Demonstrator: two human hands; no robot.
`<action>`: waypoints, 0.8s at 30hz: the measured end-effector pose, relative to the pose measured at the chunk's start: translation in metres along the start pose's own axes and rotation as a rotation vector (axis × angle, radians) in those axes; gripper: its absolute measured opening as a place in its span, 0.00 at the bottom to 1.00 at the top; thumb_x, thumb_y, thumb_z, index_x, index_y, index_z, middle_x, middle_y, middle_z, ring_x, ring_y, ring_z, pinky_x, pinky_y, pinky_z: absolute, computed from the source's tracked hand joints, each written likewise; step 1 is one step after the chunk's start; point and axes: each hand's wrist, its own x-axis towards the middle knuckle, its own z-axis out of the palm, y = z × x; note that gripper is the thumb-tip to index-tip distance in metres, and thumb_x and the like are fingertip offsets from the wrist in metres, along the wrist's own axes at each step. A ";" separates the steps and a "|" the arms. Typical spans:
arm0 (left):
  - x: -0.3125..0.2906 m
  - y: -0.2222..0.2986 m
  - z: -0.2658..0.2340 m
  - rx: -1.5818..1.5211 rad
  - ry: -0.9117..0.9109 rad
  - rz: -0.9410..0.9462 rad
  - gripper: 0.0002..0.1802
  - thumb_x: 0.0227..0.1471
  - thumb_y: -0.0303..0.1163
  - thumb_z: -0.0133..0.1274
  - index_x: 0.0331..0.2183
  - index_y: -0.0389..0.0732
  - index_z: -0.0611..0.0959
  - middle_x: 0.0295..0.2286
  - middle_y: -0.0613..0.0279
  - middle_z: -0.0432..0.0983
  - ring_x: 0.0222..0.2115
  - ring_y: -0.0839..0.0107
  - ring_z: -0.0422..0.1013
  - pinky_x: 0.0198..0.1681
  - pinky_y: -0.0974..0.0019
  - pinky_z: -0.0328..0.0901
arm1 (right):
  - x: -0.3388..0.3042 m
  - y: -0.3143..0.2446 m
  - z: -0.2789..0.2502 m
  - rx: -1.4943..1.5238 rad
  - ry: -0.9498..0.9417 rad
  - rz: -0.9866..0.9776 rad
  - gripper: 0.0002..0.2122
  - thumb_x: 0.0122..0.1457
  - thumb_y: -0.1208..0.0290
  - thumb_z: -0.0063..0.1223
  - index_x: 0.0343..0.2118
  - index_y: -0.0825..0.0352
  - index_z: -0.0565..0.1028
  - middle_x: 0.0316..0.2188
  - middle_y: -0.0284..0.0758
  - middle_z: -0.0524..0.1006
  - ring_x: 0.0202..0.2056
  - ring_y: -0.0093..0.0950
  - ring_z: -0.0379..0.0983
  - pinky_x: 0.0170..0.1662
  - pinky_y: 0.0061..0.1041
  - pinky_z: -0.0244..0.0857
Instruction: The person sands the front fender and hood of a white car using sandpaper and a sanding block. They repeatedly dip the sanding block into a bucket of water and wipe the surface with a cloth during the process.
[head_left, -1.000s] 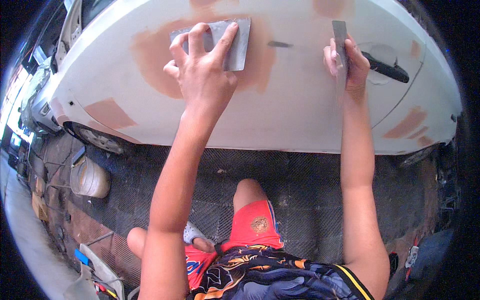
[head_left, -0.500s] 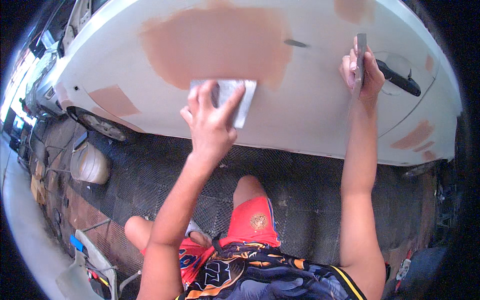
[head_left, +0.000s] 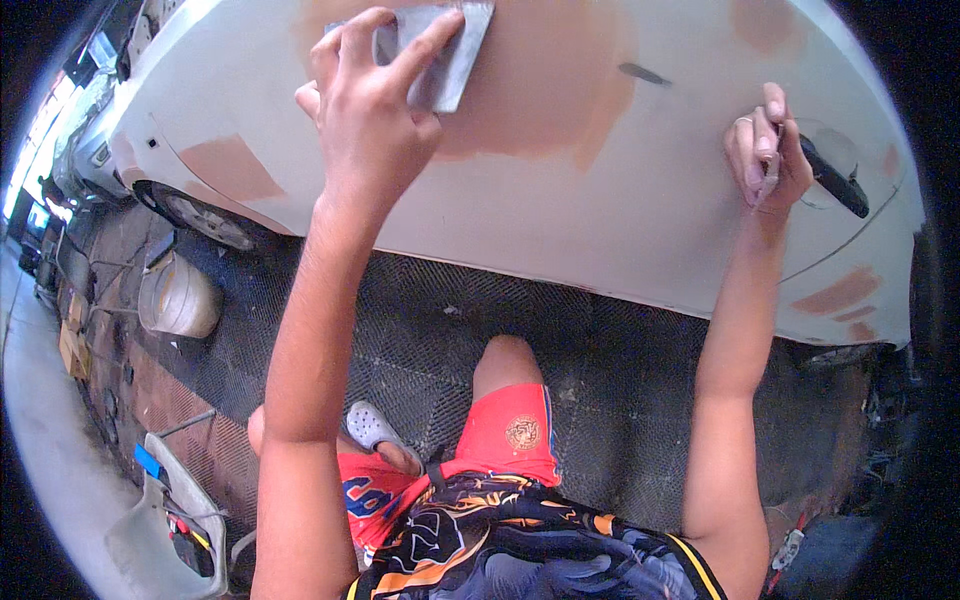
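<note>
My left hand (head_left: 375,105) is spread over a thin, grey, square-edged plate (head_left: 450,70), like a spreader blade. It grips the plate near the top of a large brown filler patch (head_left: 550,90) on the pale car door panel (head_left: 560,220). Whether the plate's edge touches the panel, I cannot tell. At the right, my right hand (head_left: 768,160) has its fingers closed round a thin flat piece (head_left: 770,180), seen nearly edge-on, its kind unclear. That hand is just left of the black door handle (head_left: 835,178). A short dark smear (head_left: 645,74) marks the panel between my hands.
Smaller brown patches (head_left: 232,167) dot the car body. A wheel (head_left: 205,220) shows at the left. On the dark textured floor mat (head_left: 610,400) stands a whitish bucket (head_left: 185,297). A pale chair (head_left: 165,535) holding tools is at the lower left.
My left hand has moved up and left across the brown patch with the plate. My right hand has turned its thin piece and sits slightly further right in view. The whole view has shifted.
</note>
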 end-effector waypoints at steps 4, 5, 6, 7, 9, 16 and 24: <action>-0.061 0.010 0.005 0.009 -0.069 -0.020 0.44 0.31 0.23 0.62 0.54 0.67 0.82 0.54 0.59 0.66 0.57 0.52 0.60 0.51 0.46 0.56 | 0.011 0.008 0.012 0.072 -0.069 -0.049 0.07 0.71 0.70 0.44 0.45 0.67 0.66 0.31 0.37 0.81 0.19 0.23 0.71 0.11 0.15 0.62; -0.076 0.015 0.005 -0.001 -0.114 -0.042 0.44 0.30 0.23 0.62 0.54 0.67 0.82 0.54 0.58 0.66 0.57 0.52 0.59 0.51 0.46 0.56 | 0.011 0.007 0.011 0.074 -0.071 -0.040 0.07 0.71 0.69 0.43 0.46 0.67 0.66 0.31 0.37 0.81 0.20 0.23 0.71 0.12 0.15 0.62; -0.089 0.019 0.006 -0.010 -0.159 -0.064 0.45 0.30 0.23 0.62 0.54 0.67 0.82 0.54 0.57 0.66 0.58 0.52 0.59 0.52 0.46 0.56 | 0.011 0.007 0.009 0.076 -0.074 -0.031 0.08 0.72 0.68 0.43 0.46 0.67 0.66 0.31 0.37 0.81 0.20 0.23 0.71 0.14 0.16 0.62; -0.098 0.019 0.008 0.009 -0.198 -0.061 0.44 0.30 0.23 0.62 0.54 0.67 0.82 0.54 0.57 0.66 0.58 0.51 0.59 0.52 0.46 0.56 | 0.011 0.007 0.007 0.082 -0.077 -0.024 0.08 0.72 0.68 0.43 0.47 0.66 0.66 0.31 0.37 0.81 0.21 0.23 0.71 0.15 0.16 0.63; -0.109 0.021 0.008 0.035 -0.268 -0.050 0.44 0.30 0.22 0.61 0.54 0.66 0.82 0.55 0.55 0.66 0.58 0.50 0.59 0.52 0.46 0.56 | 0.003 0.000 -0.008 0.012 -0.026 0.029 0.10 0.72 0.66 0.43 0.48 0.67 0.66 0.30 0.36 0.80 0.22 0.23 0.71 0.18 0.17 0.63; -0.148 0.037 -0.067 -0.732 -0.406 -0.375 0.40 0.36 0.17 0.56 0.56 0.48 0.80 0.54 0.47 0.67 0.56 0.49 0.64 0.61 0.54 0.59 | -0.058 0.051 0.116 -0.240 0.691 0.396 0.17 0.66 0.61 0.51 0.51 0.69 0.74 0.43 0.42 0.80 0.45 0.33 0.79 0.50 0.35 0.74; -0.207 0.096 -0.106 -0.960 -0.732 -0.086 0.39 0.30 0.24 0.60 0.51 0.60 0.86 0.55 0.51 0.66 0.57 0.45 0.58 0.63 0.43 0.53 | -0.185 0.156 0.254 0.545 1.035 0.805 0.14 0.64 0.68 0.57 0.50 0.67 0.76 0.44 0.37 0.81 0.43 0.31 0.80 0.49 0.35 0.75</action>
